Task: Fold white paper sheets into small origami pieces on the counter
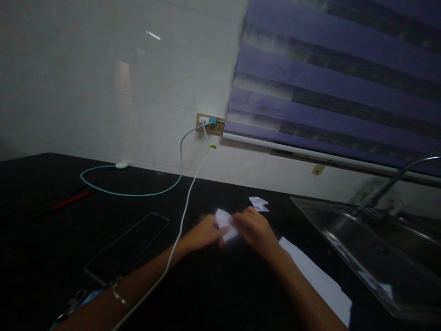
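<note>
Both my hands meet over a black countertop (41, 220). My left hand (204, 233) and my right hand (255, 228) pinch a small folded white paper (225, 223) between them, fingers closed on its edges. A second small folded paper piece (258, 203) lies just beyond my right hand. A larger white sheet (317, 280) rests on the counter under my right forearm.
A dark phone (129, 246) lies to the left, with a white cable (188, 202) and a teal cable (138, 193) running to a wall socket (211, 123). A steel sink (375, 257) with a tap (396, 179) is at the right. A red pen (70, 200) lies far left.
</note>
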A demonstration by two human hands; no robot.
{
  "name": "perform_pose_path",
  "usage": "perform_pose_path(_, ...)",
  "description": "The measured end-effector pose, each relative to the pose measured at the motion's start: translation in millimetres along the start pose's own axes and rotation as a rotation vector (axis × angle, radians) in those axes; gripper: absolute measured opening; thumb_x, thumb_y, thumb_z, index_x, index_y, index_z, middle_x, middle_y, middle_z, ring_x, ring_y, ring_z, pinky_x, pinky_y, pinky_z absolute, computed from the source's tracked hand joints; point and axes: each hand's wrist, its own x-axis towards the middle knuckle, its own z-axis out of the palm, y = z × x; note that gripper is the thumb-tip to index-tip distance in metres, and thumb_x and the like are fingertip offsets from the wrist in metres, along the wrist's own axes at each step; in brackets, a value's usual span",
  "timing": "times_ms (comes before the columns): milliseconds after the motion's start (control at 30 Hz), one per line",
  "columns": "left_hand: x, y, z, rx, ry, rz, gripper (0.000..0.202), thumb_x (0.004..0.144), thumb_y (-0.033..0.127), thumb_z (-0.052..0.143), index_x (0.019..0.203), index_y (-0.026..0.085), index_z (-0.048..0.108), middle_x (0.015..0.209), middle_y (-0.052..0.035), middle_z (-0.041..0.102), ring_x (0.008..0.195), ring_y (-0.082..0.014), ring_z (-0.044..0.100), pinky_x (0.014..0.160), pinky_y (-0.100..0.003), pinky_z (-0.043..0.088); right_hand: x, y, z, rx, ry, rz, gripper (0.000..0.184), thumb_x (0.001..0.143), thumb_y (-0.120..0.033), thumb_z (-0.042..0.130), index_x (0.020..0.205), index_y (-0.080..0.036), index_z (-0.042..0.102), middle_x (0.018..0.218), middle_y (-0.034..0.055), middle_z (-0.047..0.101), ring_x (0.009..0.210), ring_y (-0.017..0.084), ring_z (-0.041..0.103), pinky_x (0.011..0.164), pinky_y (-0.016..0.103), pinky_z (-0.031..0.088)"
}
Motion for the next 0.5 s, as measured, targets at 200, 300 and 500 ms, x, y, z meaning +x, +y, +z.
perform_pose_path(200,-1.9,4.2,0.4,0.054,-0.017,-0.01,0.048,0.084,0.053,0.051,0.067,0.01,0.064,0.059,-0.0055,0.064,0.054,-0.0144,0.06,0.056,-0.023,0.046,0.8,1.0,-4.8,0.051,-0.051,-0.002,0.017,0.09,-0.018,0.049,0.095,-0.018,0.066,0.078,0.0065,0.061,0.077,0.019,0.053,0.065,0.032,0.045)
perform_pose_path(300,-1.9,2.4,0.5,0.075,-0.014,-0.013,0.047,0.085,0.052,0.05,0.069,0.009,0.065,0.059,-0.006,0.064,0.053,-0.0145,0.059,0.054,-0.022,0.044,1.1,0.1,-3.9,0.093,-0.042,0.046,0.012,0.088,-0.019,0.053,0.093,-0.018,0.065,0.08,0.0062,0.061,0.079,0.019,0.054,0.066,0.032,0.046)
perform_pose_path(500,2.3,-5.9,2.0,0.108,0.071,-0.032,0.048,0.085,0.054,0.049,0.073,0.01,0.065,0.059,-0.0049,0.063,0.053,-0.0144,0.059,0.056,-0.023,0.044,0.0,-2.3,-0.7,0.115,-0.03,0.016,0.017,0.088,-0.013,0.05,0.093,-0.02,0.065,0.092,0.0076,0.063,0.091,0.022,0.054,0.076,0.038,0.048)
